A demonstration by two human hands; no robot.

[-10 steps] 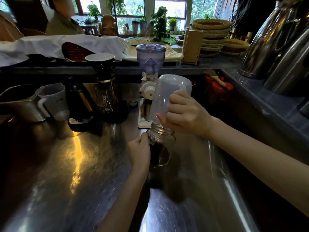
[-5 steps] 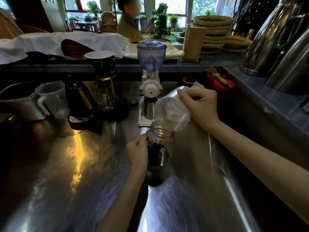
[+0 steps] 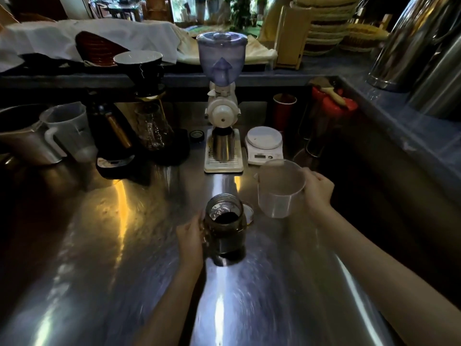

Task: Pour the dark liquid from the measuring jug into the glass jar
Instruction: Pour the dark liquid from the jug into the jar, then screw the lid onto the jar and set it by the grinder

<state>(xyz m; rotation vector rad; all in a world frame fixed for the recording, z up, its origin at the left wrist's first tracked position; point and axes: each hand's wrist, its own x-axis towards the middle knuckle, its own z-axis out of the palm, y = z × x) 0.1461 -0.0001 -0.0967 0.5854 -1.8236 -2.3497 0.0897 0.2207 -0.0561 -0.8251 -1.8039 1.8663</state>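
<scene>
On the shiny counter [image 3: 124, 245], the glass jar [image 3: 224, 228] is gripped by the left hand [image 3: 190, 233]. The measuring jug [image 3: 280, 188] is held upright, mouth up, in the closed right hand [image 3: 318, 191].

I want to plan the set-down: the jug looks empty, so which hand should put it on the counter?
Right. The right hand already grips the upright, empty-looking jug beside the jar, above bare counter. The left hand is busy steadying the jar.

glossy brushed-metal counter [image 3: 104, 245]; clear glass jar [image 3: 224, 231]; frosted translucent plastic measuring jug [image 3: 280, 189].
</scene>
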